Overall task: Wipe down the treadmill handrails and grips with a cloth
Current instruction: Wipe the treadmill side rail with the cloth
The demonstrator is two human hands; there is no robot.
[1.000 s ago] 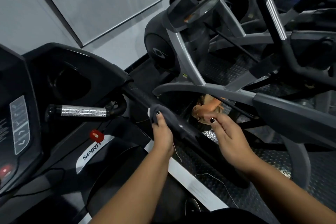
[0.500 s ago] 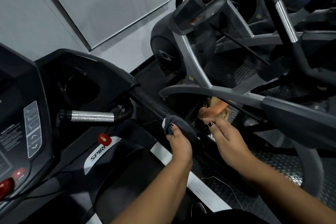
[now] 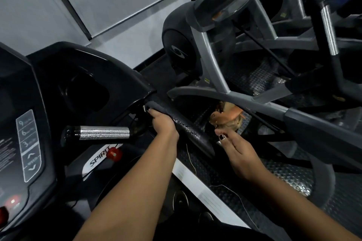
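Observation:
The treadmill's black right handrail (image 3: pixel 194 133) slopes down from the console toward me, and its surface glistens wet below my left hand. My left hand (image 3: pixel 163 123) grips a dark grey cloth (image 3: pixel 156 103) wrapped over the rail's upper end, right where it meets the console housing. My right hand (image 3: pixel 239 150) hovers just right of the rail's lower part, fingers relaxed and holding nothing. A silver pulse grip (image 3: pixel 104 132) sticks out horizontally below the console, left of my left hand.
The console panel with buttons (image 3: pixel 29 143) fills the left edge, and a red safety key (image 3: pixel 113 153) sits below the pulse grip. A grey elliptical machine (image 3: pixel 215 60) stands close on the right over textured rubber flooring (image 3: pixel 290 178). An orange object (image 3: pixel 229 111) lies under its frame.
My left hand slid the cloth up the handrail to the console end, leaving a wet stretch behind. My right hand stayed beside the rail with nothing in it.

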